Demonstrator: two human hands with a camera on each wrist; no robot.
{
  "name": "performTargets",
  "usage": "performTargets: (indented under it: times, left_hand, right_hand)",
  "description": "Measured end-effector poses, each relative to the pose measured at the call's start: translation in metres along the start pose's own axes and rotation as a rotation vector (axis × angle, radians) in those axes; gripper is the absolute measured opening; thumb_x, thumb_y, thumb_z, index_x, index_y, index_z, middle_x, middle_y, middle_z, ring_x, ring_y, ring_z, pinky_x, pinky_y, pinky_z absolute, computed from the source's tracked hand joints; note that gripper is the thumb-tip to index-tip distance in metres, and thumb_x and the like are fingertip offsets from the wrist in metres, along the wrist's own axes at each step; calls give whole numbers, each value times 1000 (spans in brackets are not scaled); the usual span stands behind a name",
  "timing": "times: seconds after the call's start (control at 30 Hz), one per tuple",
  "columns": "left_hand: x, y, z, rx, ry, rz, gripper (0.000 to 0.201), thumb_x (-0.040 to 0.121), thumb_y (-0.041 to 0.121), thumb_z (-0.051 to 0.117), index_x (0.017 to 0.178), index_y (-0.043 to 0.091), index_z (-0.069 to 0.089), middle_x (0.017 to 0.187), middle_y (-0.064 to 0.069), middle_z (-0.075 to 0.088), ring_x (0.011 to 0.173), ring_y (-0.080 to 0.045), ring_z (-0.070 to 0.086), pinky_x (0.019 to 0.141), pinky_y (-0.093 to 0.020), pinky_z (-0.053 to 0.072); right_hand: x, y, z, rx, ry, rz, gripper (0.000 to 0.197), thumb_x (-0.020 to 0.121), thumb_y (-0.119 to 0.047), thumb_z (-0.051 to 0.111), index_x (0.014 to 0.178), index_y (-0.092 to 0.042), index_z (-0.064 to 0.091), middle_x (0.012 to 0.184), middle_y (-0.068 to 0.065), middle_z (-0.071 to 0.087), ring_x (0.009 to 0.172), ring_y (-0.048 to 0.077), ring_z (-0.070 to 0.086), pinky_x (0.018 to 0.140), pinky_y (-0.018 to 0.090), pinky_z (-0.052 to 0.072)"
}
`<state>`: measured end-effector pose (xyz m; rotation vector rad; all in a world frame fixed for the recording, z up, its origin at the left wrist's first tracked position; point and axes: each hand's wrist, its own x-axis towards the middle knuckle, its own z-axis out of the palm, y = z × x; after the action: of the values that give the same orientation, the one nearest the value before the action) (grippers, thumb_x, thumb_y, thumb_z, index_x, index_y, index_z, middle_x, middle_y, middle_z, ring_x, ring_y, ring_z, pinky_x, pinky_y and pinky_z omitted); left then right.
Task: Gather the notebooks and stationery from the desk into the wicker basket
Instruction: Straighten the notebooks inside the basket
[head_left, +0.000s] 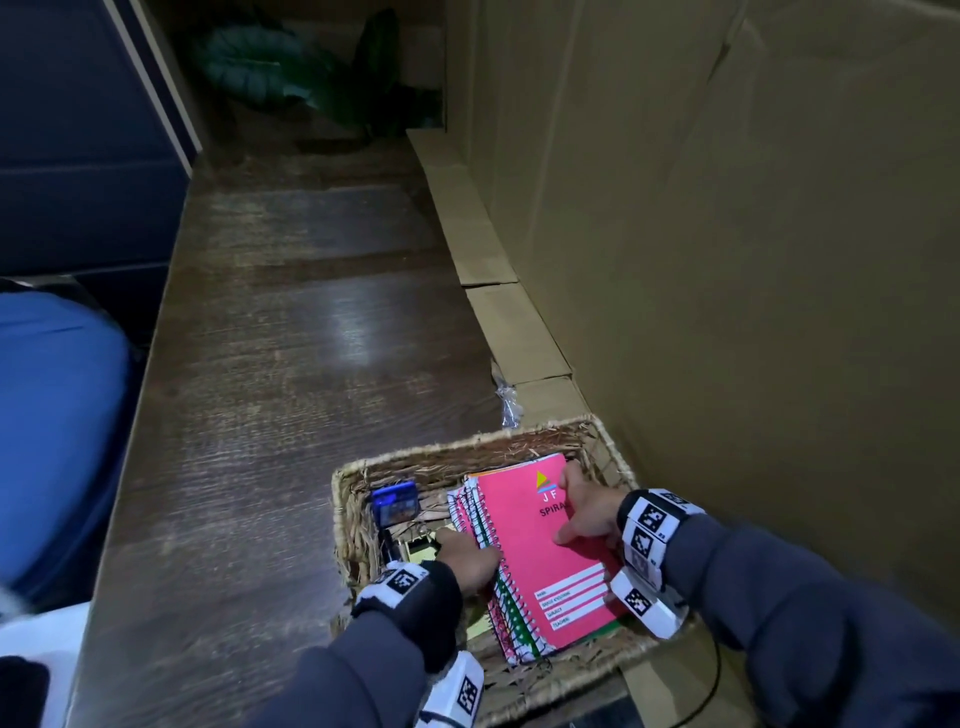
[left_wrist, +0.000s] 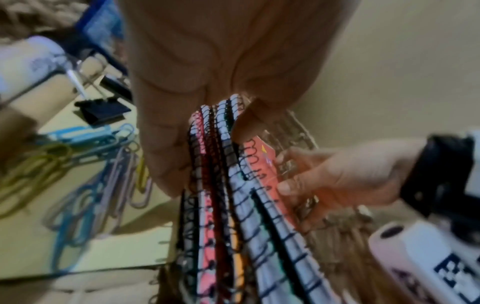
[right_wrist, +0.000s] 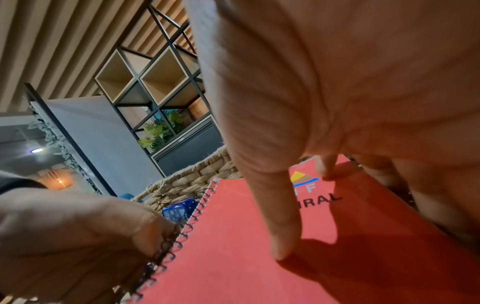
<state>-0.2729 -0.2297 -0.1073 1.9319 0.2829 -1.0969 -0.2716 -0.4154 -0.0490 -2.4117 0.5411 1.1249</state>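
Note:
A stack of spiral notebooks with a pink cover on top (head_left: 524, 551) lies tilted inside the wicker basket (head_left: 452, 451). My left hand (head_left: 467, 558) grips the stack by its wire spines (left_wrist: 223, 185), fingers beneath and thumb on top. My right hand (head_left: 587, 512) holds the opposite edge, with its thumb (right_wrist: 275, 205) pressed on the pink cover (right_wrist: 259, 257) and fingers curled over the far side. Beside the stack in the basket are a blue box (head_left: 395, 501), coloured paper clips (left_wrist: 85, 164), a black binder clip (left_wrist: 102, 111) and a yellow pad (left_wrist: 124, 253).
The basket sits at the near right of a dark wooden desk (head_left: 291, 364). A tall cardboard wall (head_left: 727, 260) runs along the desk's right side, with a crumpled plastic wrapper (head_left: 508, 400) at its foot. A blue chair (head_left: 52, 415) stands to the left, and a plant (head_left: 311, 67) at the far end.

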Motion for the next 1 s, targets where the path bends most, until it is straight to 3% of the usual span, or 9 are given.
performTargets:
  times: [0.13, 0.23, 0.33, 0.43, 0.53, 0.67, 0.8, 0.9, 1.0]
  left_hand:
    - [10, 2, 0, -1, -126, 86, 76, 76, 27, 53, 133, 5, 8, 120, -18, 55, 108, -33, 60, 92, -47, 54]
    - [16, 1, 2, 151, -87, 129, 73, 86, 14, 49, 140, 4, 1, 122, -19, 55, 109, -31, 59, 96, -46, 52]
    - [-1, 14, -4, 362, -56, 159, 53, 90, 8, 44, 135, -5, 20, 122, -19, 58, 101, -24, 57, 89, -34, 51]
    - [-29, 32, -13, 645, -46, 272, 23, 89, 12, 43, 97, -4, 59, 103, -18, 66, 92, -29, 65, 80, -37, 55]
    - [-54, 35, -14, 857, -169, 269, 32, 92, 18, 41, 74, -2, 57, 81, -15, 60, 85, -28, 60, 66, -30, 49]
    - [-75, 30, -5, 823, -441, 238, 29, 91, 22, 42, 96, 5, 65, 116, -23, 65, 82, -19, 52, 82, -33, 48]
    - [-84, 33, -31, 801, -223, 347, 21, 92, 23, 41, 82, 17, 59, 89, -11, 59, 68, -17, 50, 61, -25, 42]
    - [-91, 24, -70, 677, 116, 422, 10, 92, 23, 45, 96, 19, 54, 90, 1, 63, 75, -13, 57, 60, -18, 41]
    - [-104, 1, -103, 550, 404, 402, 24, 93, 25, 51, 112, 15, 42, 82, 5, 60, 68, -8, 57, 55, -15, 39]
  right_hand:
    - [-8, 4, -4, 8, -10, -35, 65, 80, -23, 72, 123, -19, 23, 97, 0, 48, 72, 11, 52, 41, 18, 47]
    - [-8, 2, -4, -23, 8, -19, 64, 80, -23, 72, 121, -20, 23, 110, 7, 50, 78, 14, 55, 55, 24, 49]
    - [-3, -1, 6, -132, 74, 16, 74, 79, -28, 73, 130, -14, 20, 118, 15, 54, 96, 27, 61, 76, 33, 54]
    - [3, -3, 13, -185, 100, 34, 80, 78, -28, 74, 133, -14, 17, 127, 21, 51, 108, 34, 59, 85, 38, 53]
    - [6, -4, 13, -206, 137, 46, 81, 77, -27, 75, 132, -11, 19, 127, 21, 50, 110, 34, 58, 81, 35, 50]
    - [6, -8, 10, -246, 133, 49, 80, 74, -28, 78, 130, -10, 24, 121, 17, 57, 110, 31, 59, 89, 39, 53]
    - [-16, -9, -5, -222, 228, 1, 53, 81, -37, 67, 120, -11, 42, 115, 12, 61, 106, 28, 59, 81, 31, 45]
    - [-43, 9, -18, 5, 414, -65, 26, 85, -38, 60, 98, -18, 50, 100, 6, 64, 88, 23, 58, 72, 30, 42]
    - [-60, 37, -11, 174, 593, -55, 22, 85, -36, 61, 91, -18, 49, 95, 6, 59, 90, 26, 57, 72, 31, 39]
